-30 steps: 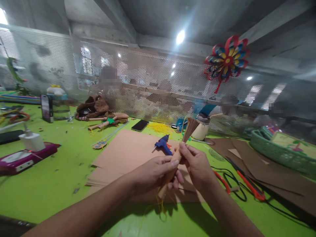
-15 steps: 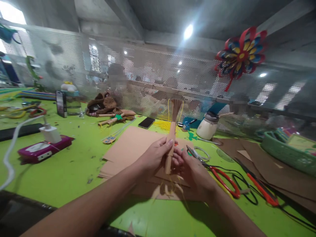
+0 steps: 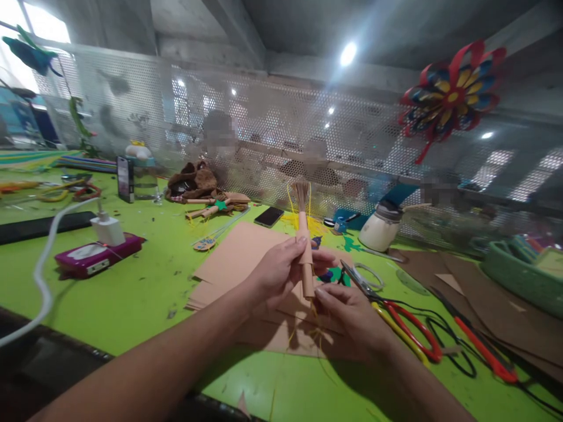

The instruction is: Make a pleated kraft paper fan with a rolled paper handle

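A rolled brown paper tube [image 3: 308, 281] with a fringed, brush-like top [image 3: 301, 194] stands nearly upright in front of me. Yellow strands hang beside its fringe, and more yellow strands [image 3: 315, 334] trail below its lower end. My left hand [image 3: 284, 266] is closed around the tube's middle, thumb in front. My right hand [image 3: 352, 310] is closed in a pinch at the bottom end, close to the strands; what lies between its fingertips is hidden. Behind the hands, a blue glue gun [image 3: 326, 275] is mostly covered. Brown paper sheets [image 3: 246, 252] lie under the hands.
Scissors with red handles [image 3: 409, 328], a yellow-handled tool [image 3: 396, 331] and an orange cutter [image 3: 484, 349] lie at right, near a green basket [image 3: 519, 275]. A white jar [image 3: 380, 228], phone [image 3: 269, 217], paper figure [image 3: 215, 206] and purple power strip [image 3: 99, 256] surround the sheets.
The tube has turned from leaning right to nearly upright. My right hand has moved from its upper part down to its lower end, while my left hand keeps its grip. The view has shifted left.
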A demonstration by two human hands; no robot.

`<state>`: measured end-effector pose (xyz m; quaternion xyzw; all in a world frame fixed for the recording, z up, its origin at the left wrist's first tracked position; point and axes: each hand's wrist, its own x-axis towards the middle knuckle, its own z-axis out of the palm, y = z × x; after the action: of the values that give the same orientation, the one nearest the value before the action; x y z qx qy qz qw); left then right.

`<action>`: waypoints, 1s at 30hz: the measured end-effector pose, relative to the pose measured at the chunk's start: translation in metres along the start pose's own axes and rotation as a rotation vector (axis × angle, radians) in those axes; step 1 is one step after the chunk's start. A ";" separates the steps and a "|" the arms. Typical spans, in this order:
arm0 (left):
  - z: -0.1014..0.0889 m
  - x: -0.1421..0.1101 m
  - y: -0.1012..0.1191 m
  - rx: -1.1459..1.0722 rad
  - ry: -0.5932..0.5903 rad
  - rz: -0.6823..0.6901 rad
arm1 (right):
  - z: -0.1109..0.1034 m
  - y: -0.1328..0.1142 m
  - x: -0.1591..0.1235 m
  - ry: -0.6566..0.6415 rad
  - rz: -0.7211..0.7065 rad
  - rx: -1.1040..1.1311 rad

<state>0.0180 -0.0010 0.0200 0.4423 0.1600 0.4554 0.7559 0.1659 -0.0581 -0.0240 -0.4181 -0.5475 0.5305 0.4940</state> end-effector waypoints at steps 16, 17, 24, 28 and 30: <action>-0.006 0.009 0.002 -0.018 0.167 0.023 | 0.016 -0.013 -0.019 -0.129 0.190 -0.167; -0.006 0.009 0.003 -0.030 0.151 0.036 | 0.021 -0.008 -0.020 -0.123 0.191 -0.183; 0.000 0.007 0.004 -0.056 0.076 0.077 | 0.042 0.009 -0.014 -0.061 0.217 -0.017; 0.001 0.005 0.005 -0.065 0.074 0.088 | 0.039 0.010 -0.015 -0.132 0.310 0.000; -0.003 0.007 0.008 -0.061 0.096 0.110 | 0.035 0.008 -0.018 -0.154 0.306 -0.064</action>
<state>0.0157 0.0079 0.0260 0.4049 0.1575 0.5214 0.7344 0.1336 -0.0811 -0.0318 -0.4702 -0.5302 0.6122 0.3507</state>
